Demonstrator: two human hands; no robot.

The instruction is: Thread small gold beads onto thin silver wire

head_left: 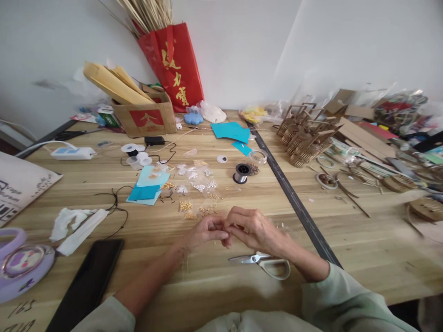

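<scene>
My left hand (209, 232) and my right hand (252, 228) meet fingertip to fingertip above the wooden table (166, 295). Both are pinched closed on something too small to make out; a thin dark bit shows by the left fingers. Just below the right hand lie white-handled scissors (273, 266). Beyond the fingers are small piles of gold beads (186, 206) and little bags of silver pieces (200, 186). A spool of fine wire (241, 174) stands upright farther off. Short dark pieces (166, 200) are scattered left of the beads.
Blue paper sheets (147, 191) lie left, near a black phone (88, 281) and white strips (83, 230). A dark seam (294, 198) crosses the table on the right. Behind stand a cardboard box (145, 122), a red bag (178, 69) and wooden lattice pieces (304, 133).
</scene>
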